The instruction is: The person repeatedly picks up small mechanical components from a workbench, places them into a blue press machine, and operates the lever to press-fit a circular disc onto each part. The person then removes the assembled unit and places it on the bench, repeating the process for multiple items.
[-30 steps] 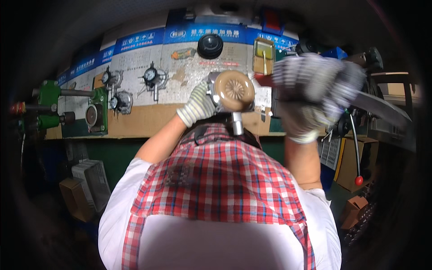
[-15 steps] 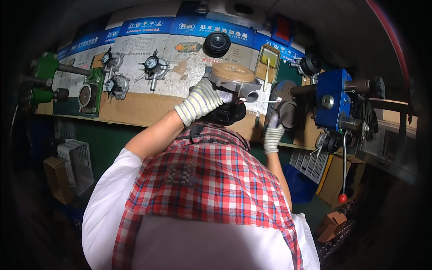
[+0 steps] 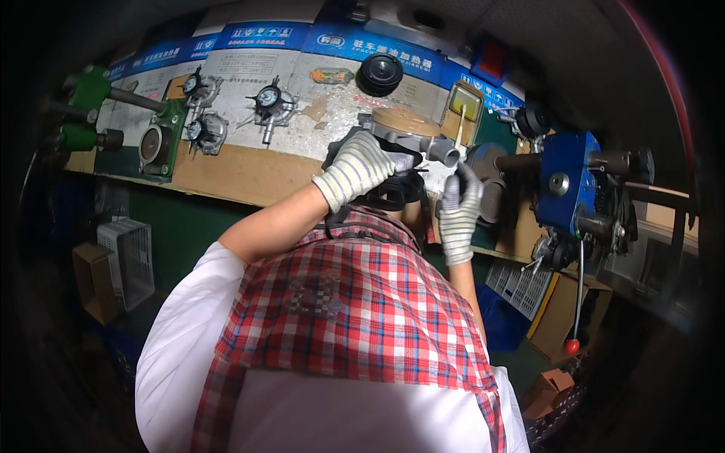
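My left hand (image 3: pixel 362 167), in a striped glove, is closed round the dark lower side of a metal blower housing (image 3: pixel 408 133). The housing has a tan round top and a short pipe (image 3: pixel 444 154) pointing right. Below it, a black round part (image 3: pixel 394 192) sits close to my apron, partly hidden by that hand. My right hand (image 3: pixel 460 213), gloved too, is raised just below and right of the pipe. Its fingers are bent together, and what they hold, if anything, cannot be made out. Right of this hand stand dark round plates (image 3: pixel 492 198).
Several metal pump-like parts (image 3: pixel 273 104) lie on the cardboard-covered bench (image 3: pixel 215 175). A green press (image 3: pixel 157 143) stands left, a blue press (image 3: pixel 563 170) with a red-knobbed lever right. Behind are a black round part (image 3: pixel 380 74) and a yellow-filled tray with a brush (image 3: pixel 462 109).
My right hand has risen from beside the dark plates toward the pipe. The housing has dropped slightly and shifted right with my left hand. The whole view has also shifted a little.
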`<state>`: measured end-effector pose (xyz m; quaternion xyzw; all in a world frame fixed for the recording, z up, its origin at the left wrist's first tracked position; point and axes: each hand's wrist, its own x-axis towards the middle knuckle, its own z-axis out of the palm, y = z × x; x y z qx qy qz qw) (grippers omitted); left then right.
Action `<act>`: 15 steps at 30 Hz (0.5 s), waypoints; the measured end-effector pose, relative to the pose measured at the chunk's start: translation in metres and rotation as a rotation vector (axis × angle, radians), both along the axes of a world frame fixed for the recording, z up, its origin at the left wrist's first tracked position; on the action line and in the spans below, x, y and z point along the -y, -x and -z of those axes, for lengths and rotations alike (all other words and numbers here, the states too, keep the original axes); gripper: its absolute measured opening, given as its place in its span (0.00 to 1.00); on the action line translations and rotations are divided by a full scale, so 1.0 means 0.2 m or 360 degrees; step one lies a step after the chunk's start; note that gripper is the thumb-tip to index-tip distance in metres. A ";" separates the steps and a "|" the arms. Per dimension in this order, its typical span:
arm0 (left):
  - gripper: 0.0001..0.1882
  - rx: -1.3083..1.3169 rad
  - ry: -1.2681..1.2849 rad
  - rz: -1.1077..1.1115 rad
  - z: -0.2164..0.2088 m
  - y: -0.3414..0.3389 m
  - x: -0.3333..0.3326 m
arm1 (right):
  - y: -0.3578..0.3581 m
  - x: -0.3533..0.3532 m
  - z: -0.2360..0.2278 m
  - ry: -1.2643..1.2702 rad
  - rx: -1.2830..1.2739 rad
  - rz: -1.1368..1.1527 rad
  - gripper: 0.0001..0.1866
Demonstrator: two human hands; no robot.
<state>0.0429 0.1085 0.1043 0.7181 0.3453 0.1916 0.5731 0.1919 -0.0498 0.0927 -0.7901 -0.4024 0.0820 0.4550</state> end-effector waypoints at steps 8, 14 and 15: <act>0.33 0.0337 0.0437 -0.0136 -0.06 -0.01 0.01 | 0.15 0.05 -0.18 -0.0399 0.0231 -0.0162 0.29; 0.24 0.0527 0.0515 -0.0228 -0.22 0.01 0.07 | 0.15 -0.02 -0.10 -0.0244 0.0058 -0.0184 0.49; 0.25 0.0564 0.0493 -0.0254 -0.26 0.01 0.07 | 0.14 -0.03 -0.07 -0.0239 -0.0074 -0.0072 0.44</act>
